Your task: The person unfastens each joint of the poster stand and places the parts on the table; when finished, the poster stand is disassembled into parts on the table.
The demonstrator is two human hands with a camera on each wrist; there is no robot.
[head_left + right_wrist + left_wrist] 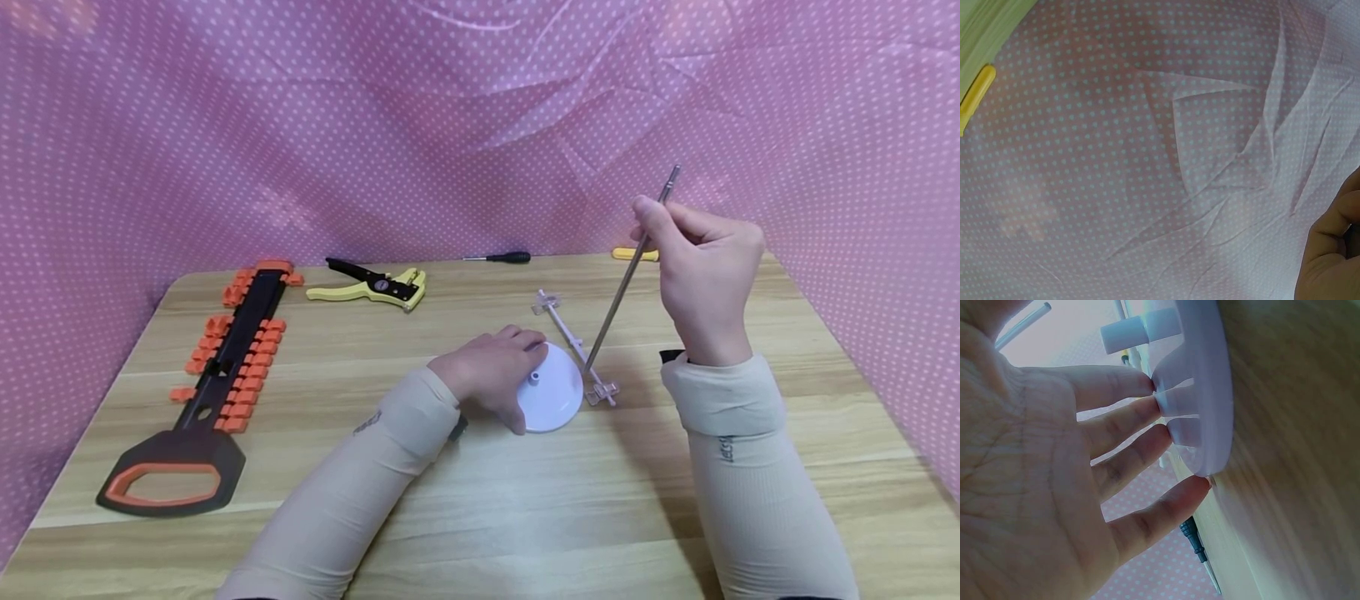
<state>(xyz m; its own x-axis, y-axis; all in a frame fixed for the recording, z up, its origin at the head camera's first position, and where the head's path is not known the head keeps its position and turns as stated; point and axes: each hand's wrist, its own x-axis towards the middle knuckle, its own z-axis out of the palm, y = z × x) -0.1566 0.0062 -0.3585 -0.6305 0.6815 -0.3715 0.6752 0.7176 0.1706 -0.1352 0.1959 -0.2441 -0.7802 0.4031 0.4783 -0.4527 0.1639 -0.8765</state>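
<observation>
A round white disc (557, 402) with a short hollow post (535, 378) at its middle lies flat on the table. My left hand (495, 371) rests its fingertips on the disc's upper face, the fingers stretched out in the left wrist view and the thumb near the front edge. Between thumb and fingers my right hand (708, 267) pinches a thin metal rod (624, 287) by its upper part. The rod slants down to the left, its lower end beside the disc's right edge. There it overlaps a thin white bar (572, 340) with clear plastic pieces at both ends.
On the left lies a black holder (213, 400) with several orange clips. Yellow-and-black wire strippers (375, 287), a black screwdriver (510, 257) and a yellow-handled item (624, 253) line the back of the wooden table (480, 533). A pink dotted cloth (465, 133) hangs behind.
</observation>
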